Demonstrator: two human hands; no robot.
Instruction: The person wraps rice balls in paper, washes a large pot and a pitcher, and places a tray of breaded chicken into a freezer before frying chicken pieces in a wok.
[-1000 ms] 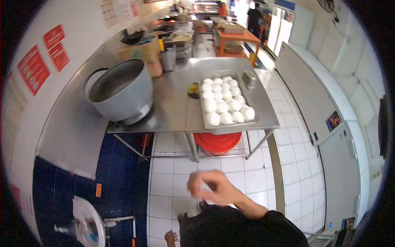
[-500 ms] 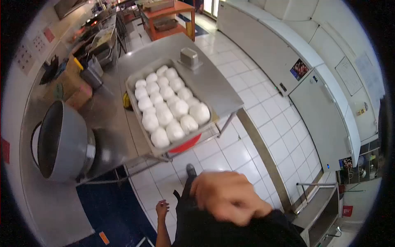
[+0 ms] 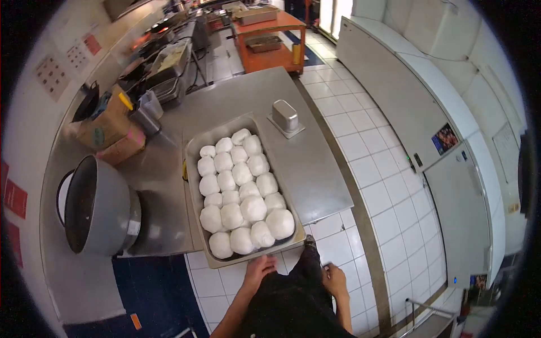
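Observation:
A deep metal tray (image 3: 198, 194) holds rows of white dough balls (image 3: 253, 208), packed close together. It lies on the steel table, its near end reaching the table's front edge. My left hand (image 3: 259, 271) is just below the tray's near rim, fingers loosely bent and apart, holding nothing visible. Beside my right thigh hangs my right hand (image 3: 335, 280), its fingers curled in and nothing visible in them. It is away from the tray.
On the steel table (image 3: 315, 186), a small metal container (image 3: 285, 116) stands right of the tray. A large grey mixing bowl (image 3: 101, 205) and a cardboard box (image 3: 115, 132) are to the left. Behind is an orange cart (image 3: 270, 25); white chest freezers (image 3: 394, 93) line the right wall.
The tray is nearer in view. My left hand has moved up and right to its near rim. My right hand has dropped from in front of the camera to beside my thigh.

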